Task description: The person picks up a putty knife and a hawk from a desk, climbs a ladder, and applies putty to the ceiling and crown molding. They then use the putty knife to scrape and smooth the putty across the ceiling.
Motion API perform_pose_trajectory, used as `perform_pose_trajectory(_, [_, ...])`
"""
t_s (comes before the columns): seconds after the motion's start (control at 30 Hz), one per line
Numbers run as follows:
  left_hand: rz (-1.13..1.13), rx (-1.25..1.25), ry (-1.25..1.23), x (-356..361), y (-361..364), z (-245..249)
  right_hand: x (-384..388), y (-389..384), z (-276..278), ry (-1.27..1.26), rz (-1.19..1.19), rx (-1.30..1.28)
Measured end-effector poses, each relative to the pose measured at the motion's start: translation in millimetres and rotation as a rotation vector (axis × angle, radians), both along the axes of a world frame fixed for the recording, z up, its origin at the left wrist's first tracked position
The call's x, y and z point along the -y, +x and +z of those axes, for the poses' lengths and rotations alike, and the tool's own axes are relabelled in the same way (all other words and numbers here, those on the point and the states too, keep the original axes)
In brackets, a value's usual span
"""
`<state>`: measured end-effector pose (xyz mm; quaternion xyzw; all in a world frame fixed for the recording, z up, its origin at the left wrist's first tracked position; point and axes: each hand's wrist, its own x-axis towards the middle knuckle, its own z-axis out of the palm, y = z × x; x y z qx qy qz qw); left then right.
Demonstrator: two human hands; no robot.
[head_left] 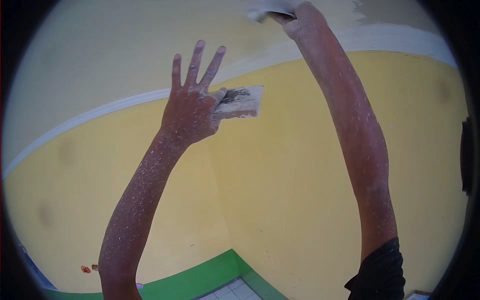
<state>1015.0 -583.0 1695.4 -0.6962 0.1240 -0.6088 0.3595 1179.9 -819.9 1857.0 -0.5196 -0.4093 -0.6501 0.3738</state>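
Note:
My left hand (189, 114) is raised in the middle, speckled with white dust. Its thumb and index finger pinch a flat rectangular putty scraper (242, 104) smeared with grey-white filler, while the other three fingers stand spread upward. Higher up on the right, my right hand (309, 22) is closed around a second flat scraper (265, 11), blurred by motion and partly cut off by the top edge. That tool is close to the pale ceiling (125, 45); whether it touches cannot be made out. White dust also covers both forearms.
Yellow walls (290, 165) meet in a corner, with a white cornice (100, 111) along the top. A rough grey patch (400, 15) shows on the ceiling at upper right. Below are a green wall band (200, 274) and a tiled floor (232, 291). A dark object (466, 155) stands at the right edge.

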Motion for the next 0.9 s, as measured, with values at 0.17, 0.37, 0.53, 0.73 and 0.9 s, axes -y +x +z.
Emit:
perform_pose_trajectory(0.17, [-0.092,-0.005,-0.106,-19,-3,-31,33,50,10,0.041,0.066,-0.082])
perform_pose_trajectory(0.37, [0.079,-0.134,-0.188,14,-18,-68,42,29,-7,-0.128,0.249,0.105])
perform_pose_trajectory(0.53, [0.07,-0.198,-0.349,-7,-5,-95,-141,-100,-25,-0.51,0.211,0.856])
perform_pose_trajectory(0.73, [-0.332,-0.505,-1.278,-31,-31,-294,-164,-162,-157,-0.453,0.733,0.332])
perform_pose_trajectory(0.9, [-0.142,-0.552,-1.603,-92,-104,-584,-117,-101,-406,-0.917,0.737,0.095])
